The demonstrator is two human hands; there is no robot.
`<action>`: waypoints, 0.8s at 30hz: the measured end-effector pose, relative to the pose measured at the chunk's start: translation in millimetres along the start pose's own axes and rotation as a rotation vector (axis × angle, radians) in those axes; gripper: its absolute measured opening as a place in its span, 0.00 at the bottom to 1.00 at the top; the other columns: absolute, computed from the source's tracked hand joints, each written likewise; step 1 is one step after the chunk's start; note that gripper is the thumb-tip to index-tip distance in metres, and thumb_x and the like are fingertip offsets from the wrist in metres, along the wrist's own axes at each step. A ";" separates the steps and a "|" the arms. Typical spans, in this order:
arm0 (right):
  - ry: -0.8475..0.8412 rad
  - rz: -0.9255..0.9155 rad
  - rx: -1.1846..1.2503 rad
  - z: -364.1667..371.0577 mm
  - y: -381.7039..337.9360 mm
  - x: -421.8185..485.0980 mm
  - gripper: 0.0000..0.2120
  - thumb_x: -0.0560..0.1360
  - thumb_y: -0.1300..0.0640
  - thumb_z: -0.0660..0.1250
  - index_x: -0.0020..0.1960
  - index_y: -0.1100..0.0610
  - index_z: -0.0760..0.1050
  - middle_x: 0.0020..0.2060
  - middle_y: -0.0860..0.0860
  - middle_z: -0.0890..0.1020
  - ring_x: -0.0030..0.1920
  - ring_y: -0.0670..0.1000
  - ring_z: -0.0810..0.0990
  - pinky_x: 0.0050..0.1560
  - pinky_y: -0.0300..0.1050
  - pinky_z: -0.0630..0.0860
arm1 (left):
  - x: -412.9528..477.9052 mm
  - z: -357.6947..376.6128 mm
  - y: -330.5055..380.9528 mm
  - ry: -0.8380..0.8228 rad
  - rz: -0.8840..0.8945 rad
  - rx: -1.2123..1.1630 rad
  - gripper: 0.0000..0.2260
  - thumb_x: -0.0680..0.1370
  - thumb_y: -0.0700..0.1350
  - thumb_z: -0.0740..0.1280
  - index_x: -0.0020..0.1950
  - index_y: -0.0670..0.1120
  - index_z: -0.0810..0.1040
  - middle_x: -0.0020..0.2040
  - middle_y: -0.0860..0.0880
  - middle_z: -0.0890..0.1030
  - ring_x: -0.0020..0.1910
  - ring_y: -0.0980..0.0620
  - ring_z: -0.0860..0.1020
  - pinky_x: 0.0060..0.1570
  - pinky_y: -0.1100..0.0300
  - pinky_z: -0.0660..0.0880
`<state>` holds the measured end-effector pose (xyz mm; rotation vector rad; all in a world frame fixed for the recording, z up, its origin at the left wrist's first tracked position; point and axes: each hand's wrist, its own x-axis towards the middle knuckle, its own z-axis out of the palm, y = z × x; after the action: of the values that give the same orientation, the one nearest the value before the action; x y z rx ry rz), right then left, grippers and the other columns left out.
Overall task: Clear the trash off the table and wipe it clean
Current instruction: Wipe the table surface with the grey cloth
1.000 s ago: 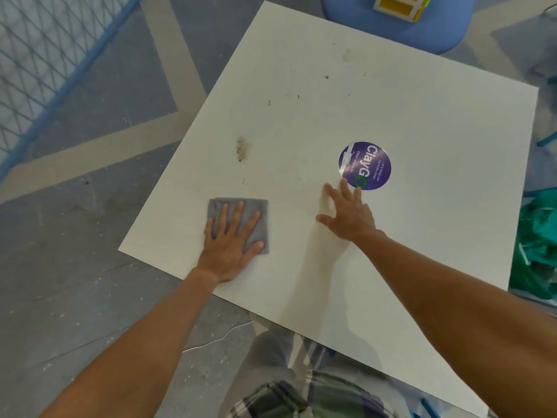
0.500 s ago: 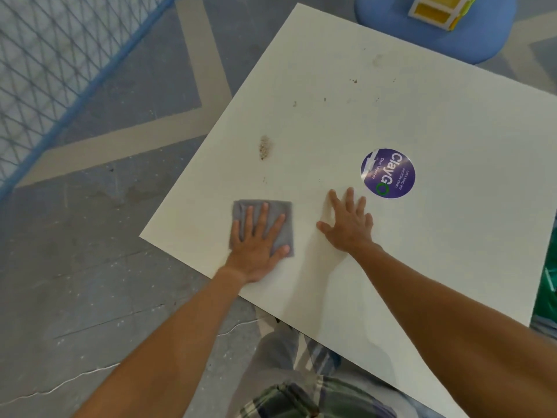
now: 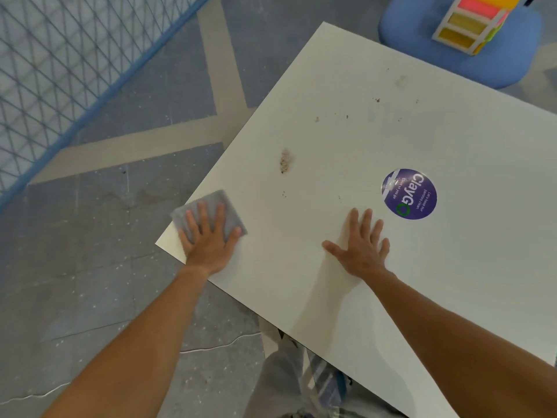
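Sliding outward since half a second ago, the grey cloth [image 3: 211, 198] now sits at the near left corner of the white surface [image 3: 452, 267], with its outer edge hanging just past the rim; before, it lay farther in. The left hand [image 3: 208, 241] presses flat on the cloth, its grip spread out, fingers straight and the thumb resting on the cloth's right edge. The right hand [image 3: 361, 247] has stayed planted on the bare top, grip likewise apart, fingers fanned and holding nothing, just below and left of a round purple sticker [image 3: 409, 194] with white lettering.

A brown smudge [image 3: 284, 160] marks the surface beyond the cloth, apart from it and from both hands. Small dark specks [image 3: 376, 100] are scattered farther up toward the far edge, and a few more lie between the smudge and the right hand.

Below the near edge show the person's legs in grey trousers [image 3: 280, 381]. The floor [image 3: 90, 267] is grey with broad beige stripes, and a thin white cable [image 3: 211, 347] runs across it. A blue wire-mesh fence [image 3: 60, 70] stands at the upper left. Past the far corner is a blue seat [image 3: 497, 61] carrying a small drawer unit [image 3: 470, 25] with coloured fronts.
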<state>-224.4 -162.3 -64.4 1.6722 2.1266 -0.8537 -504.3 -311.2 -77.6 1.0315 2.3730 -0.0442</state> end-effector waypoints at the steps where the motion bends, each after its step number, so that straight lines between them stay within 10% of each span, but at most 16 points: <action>1: 0.001 -0.001 -0.006 0.2 0.7 -0.1 0.48 0.74 0.30 0.58 0.78 0.48 0.31 0.77 0.52 0.30 0.77 0.60 0.31 0.74 0.64 0.40 | -2.7 4.9 6.4 0.005 0.110 0.033 0.32 0.79 0.69 0.45 0.77 0.63 0.33 0.77 0.54 0.28 0.76 0.45 0.29 0.73 0.39 0.34; 7: 0.028 -0.024 -0.027 -4.8 3.2 2.7 0.50 0.73 0.30 0.61 0.79 0.48 0.33 0.78 0.52 0.32 0.78 0.60 0.34 0.76 0.61 0.44 | -6.0 19.8 56.0 -0.014 0.620 0.304 0.33 0.76 0.70 0.40 0.78 0.61 0.35 0.79 0.53 0.31 0.77 0.45 0.30 0.75 0.39 0.39; 16: 0.013 -0.030 -0.011 -8.0 3.8 4.2 0.49 0.74 0.33 0.64 0.79 0.47 0.34 0.78 0.52 0.33 0.78 0.59 0.35 0.76 0.60 0.46 | 44.2 -22.5 10.3 -0.029 0.133 0.067 0.32 0.78 0.69 0.47 0.77 0.64 0.34 0.77 0.54 0.29 0.76 0.46 0.29 0.73 0.38 0.35; 24: 0.059 -0.056 0.042 -19.2 39.1 -2.3 0.46 0.76 0.40 0.66 0.80 0.52 0.40 0.79 0.49 0.41 0.79 0.54 0.41 0.74 0.56 0.58 | 17.9 24.2 104.7 -0.046 0.529 0.219 0.31 0.78 0.69 0.41 0.75 0.63 0.30 0.76 0.53 0.26 0.76 0.44 0.28 0.73 0.37 0.34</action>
<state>-184.1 -146.5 -58.6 1.6848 2.2190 -0.8815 -431.1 -231.2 -88.1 1.7112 2.0143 -0.1324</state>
